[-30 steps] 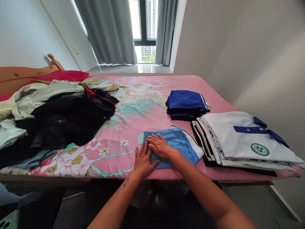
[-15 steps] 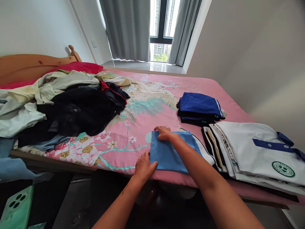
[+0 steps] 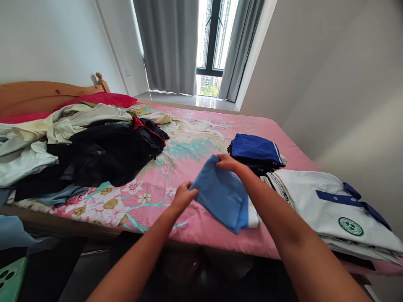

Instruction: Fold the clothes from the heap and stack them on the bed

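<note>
A folded light-blue garment with a white part at its lower right is tilted up at the front of the bed; its exact kind I cannot make out. My left hand pinches its near left corner. At the far upper edge, my right hand grips another corner. The garment's lower right end hangs close to the pink sheet. Just right of it lies a stack of folded clothes topped by a white polo shirt with a navy placket and green badge. Behind sits a smaller pile topped by blue folded clothing.
A loose heap of black clothes and cream clothes covers the bed's left side. The floral pink sheet spreads between. At lower left are a green phone and light-blue cloth. Grey curtains hang behind.
Both hands have closed on the blue garment's edge and raised it from the sheet, where it lay flat with my hands resting on it. The view has shifted slightly.
</note>
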{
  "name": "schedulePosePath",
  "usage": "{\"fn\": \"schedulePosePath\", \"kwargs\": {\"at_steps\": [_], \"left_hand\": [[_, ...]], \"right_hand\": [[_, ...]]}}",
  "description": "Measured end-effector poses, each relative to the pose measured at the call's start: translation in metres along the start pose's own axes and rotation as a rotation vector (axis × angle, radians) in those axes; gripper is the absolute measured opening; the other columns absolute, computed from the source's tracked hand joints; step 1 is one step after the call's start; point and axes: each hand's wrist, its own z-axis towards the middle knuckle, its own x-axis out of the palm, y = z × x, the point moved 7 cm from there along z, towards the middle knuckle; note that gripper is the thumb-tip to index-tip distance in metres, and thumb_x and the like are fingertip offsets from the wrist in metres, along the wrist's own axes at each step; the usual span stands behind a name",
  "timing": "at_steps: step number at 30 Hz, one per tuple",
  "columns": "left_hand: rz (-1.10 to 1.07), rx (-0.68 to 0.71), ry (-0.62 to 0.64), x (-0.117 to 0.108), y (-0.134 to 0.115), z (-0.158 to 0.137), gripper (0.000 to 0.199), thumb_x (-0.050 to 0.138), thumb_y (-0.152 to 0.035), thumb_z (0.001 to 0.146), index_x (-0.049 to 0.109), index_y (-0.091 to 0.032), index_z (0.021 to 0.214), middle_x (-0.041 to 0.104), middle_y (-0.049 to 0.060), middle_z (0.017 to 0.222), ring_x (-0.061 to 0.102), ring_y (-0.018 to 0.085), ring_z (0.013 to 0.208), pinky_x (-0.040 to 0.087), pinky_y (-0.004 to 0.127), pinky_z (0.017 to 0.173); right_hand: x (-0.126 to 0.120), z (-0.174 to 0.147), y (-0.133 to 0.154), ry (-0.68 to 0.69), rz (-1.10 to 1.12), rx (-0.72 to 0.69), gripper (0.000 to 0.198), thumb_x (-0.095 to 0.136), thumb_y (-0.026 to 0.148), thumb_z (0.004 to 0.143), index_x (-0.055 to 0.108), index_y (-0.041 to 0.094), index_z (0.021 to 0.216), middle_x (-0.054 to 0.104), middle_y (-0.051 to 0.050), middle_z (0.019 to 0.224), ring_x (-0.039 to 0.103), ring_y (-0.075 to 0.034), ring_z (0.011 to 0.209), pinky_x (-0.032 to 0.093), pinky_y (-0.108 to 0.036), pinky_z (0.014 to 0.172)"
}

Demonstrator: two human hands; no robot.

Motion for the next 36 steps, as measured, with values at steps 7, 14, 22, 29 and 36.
{"fn": "schedulePosePath", "kwargs": {"at_steps": [7,14,22,29,36], "left_hand": [[0.257,0.41,-0.178,-0.064,-0.156,0.058,0.028,0.058,-0.026,0.07,0.073,-0.017,0.092,0.069,-0.001,0.071,0.062,0.016,0.069,0.045,0.023,0.066],[0.551,0.469,-0.097,-0.046,-0.052,0.012,0.028,0.057,-0.012,0.073,0.075,-0.023,0.091,0.074,0.002,0.092,0.066,0.018,0.089,0.049,0.03,0.085],[0.666,0.497,-0.033,-0.025,0.077,-0.055,0.036,0.057,-0.009,0.074,0.073,-0.031,0.097,0.07,-0.001,0.109,0.059,0.023,0.113,0.046,0.045,0.098],[0.774,0.674,-0.023,-0.028,0.081,-0.124,0.034,0.055,-0.013,0.083,0.069,-0.035,0.105,0.069,-0.002,0.114,0.056,0.024,0.115,0.046,0.045,0.094],[0.816,0.679,0.127,-0.029,0.072,-0.162,0.045,0.051,-0.009,0.078,0.065,-0.035,0.112,0.059,-0.001,0.129,0.045,0.026,0.128,0.036,0.053,0.104]], "right_hand": [[-0.133,-0.015,0.044,-0.519,0.175,-0.296,0.019,0.053,0.018,0.063,0.061,0.017,0.08,0.06,0.003,0.071,0.054,-0.013,0.069,0.045,-0.024,0.066],[-0.024,-0.081,-0.012,-0.522,-0.014,-0.304,0.023,0.05,0.012,0.064,0.066,0.02,0.079,0.066,-0.003,0.083,0.059,-0.02,0.084,0.045,-0.033,0.08],[0.097,-0.168,-0.069,-0.489,-0.009,-0.278,0.037,0.046,0.002,0.063,0.066,0.024,0.086,0.068,-0.002,0.103,0.054,-0.021,0.107,0.044,-0.04,0.095],[0.116,-0.23,-0.054,-0.419,-0.062,-0.378,0.042,0.044,-0.003,0.067,0.064,0.025,0.092,0.067,0.0,0.109,0.05,-0.021,0.113,0.044,-0.042,0.097],[0.118,-0.254,-0.054,-0.437,0.098,-0.204,0.029,0.046,0.011,0.079,0.063,0.023,0.1,0.065,-0.005,0.109,0.057,-0.021,0.106,0.046,-0.039,0.091]]}}
